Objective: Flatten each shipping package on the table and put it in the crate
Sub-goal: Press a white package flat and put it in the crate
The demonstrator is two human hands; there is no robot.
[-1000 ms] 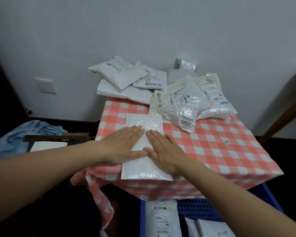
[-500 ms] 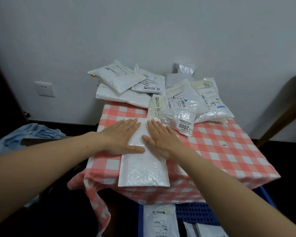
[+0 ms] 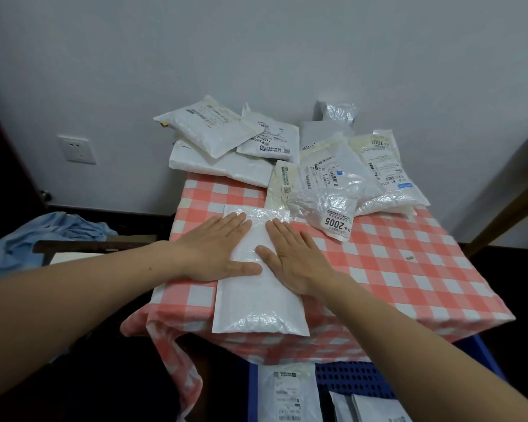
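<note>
Left hand (image 3: 214, 248): fingers straight and together, palm down, pressing flat on the left side of a white padded package (image 3: 256, 303); the outer part of the palm rests on the desk's checked cloth.

Right hand (image 3: 293, 257): likewise flat, fingers extended, pressing the right side of the same package. The two thumbs point toward each other and lie close together on its surface. Neither hand grips anything.

The package lies lengthwise on the desk (image 3: 409, 269), left of the desk's centre, its near end reaching the desk's near edge.

A pile of packages (image 3: 333, 166) covers the far side of the desk, against the wall. One of them, a crinkled package labelled 2005 (image 3: 333, 214), lies at the front of the pile, toward the desk's centre.

The blue perforated crate (image 3: 363, 379) sits below the desk's near edge. Flat packages (image 3: 288, 391) lie inside it; their number cannot be told, as the view cuts them off.

To the left of the desk: a blue cloth (image 3: 58, 236), low down, and a wall socket (image 3: 77, 149) above it.
</note>
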